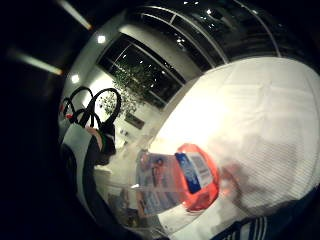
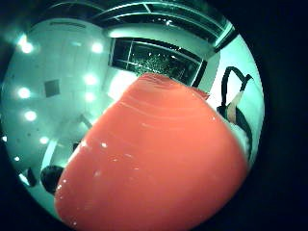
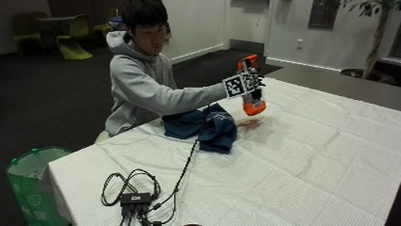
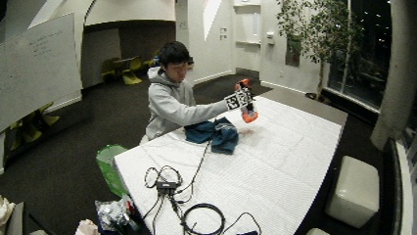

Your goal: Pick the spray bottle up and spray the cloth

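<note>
Orange spray bottle (image 3: pixel 253 101) held upright in mid-air above white-clothed table (image 3: pixel 325 155), gripped by gloved right hand (image 3: pixel 245 84) w/ fingers curled round its upper part. Seen from palm, bottle's orange base (image 1: pixel 200 177) & blue label pointing down twd tablecloth. Dark blue cloth (image 3: pixel 204 126) bunched on table, below & beside bottle, nr person's chest. Green bin (image 3: pixel 31 186) at table corner.

right hand (image 3: pixel 251 84): mostly hidden behind the marker, so its fingers could not be made out.
spray bottle (image 3: pixel 253 101): only the orange base and nozzle tip showed; the label (image 1: pixel 192 172) was too blurred to read.
cloth (image 3: pixel 204 126): its near folds hid the rest.
counter (image 3: pixel 313 155): cut off at the picture's edge.
</note>
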Motion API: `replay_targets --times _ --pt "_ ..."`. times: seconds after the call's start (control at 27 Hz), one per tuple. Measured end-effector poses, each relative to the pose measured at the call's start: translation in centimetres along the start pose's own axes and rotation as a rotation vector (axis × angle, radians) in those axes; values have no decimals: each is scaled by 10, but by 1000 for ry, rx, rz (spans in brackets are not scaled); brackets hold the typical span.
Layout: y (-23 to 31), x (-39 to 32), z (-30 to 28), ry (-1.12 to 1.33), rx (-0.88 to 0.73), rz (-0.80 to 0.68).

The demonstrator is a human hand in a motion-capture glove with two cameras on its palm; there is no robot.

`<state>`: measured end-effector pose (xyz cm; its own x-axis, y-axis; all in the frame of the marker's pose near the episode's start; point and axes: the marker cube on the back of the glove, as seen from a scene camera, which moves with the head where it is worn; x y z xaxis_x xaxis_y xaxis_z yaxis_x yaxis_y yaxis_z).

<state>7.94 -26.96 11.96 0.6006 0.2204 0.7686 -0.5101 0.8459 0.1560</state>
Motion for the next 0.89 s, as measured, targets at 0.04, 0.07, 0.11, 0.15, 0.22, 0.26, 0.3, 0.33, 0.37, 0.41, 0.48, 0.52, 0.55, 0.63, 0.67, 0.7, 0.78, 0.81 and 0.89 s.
replay_targets --times 0.04,0.07,0.11,0.15,0.22,0.26,0.3,0.33,0.37,0.41,0.48,0.52,0.55,0.63,0.67,0.7,0.78,0.81,0.89 --pt "0 6 4 8 -5 12" --pt "-1 12 7 15 -9 23" --pt "-1 17 11 22 -12 34" --pt "-2 23 14 30 -13 43" --pt "-3 31 14 48 -22 59" --pt "0 34 12 55 -49 65" --pt "5 36 10 59 -100 73" --pt "13 37 9 60 -166 80" --pt "19 37 8 60 -224 89" --pt "21 36 9 62 -260 96" --pt "18 35 11 85 -278 103" --pt "16 36 12 108 -271 103" --pt "13 37 12 134 -259 103" --pt "12 37 7 172 -236 103" --pt "14 37 2 186 -230 103" --pt "17 37 -4 198 -225 102" --pt "27 35 -18 220 -216 95" --pt "32 34 -25 228 -207 89" --pt "40 31 -40 237 -172 75"
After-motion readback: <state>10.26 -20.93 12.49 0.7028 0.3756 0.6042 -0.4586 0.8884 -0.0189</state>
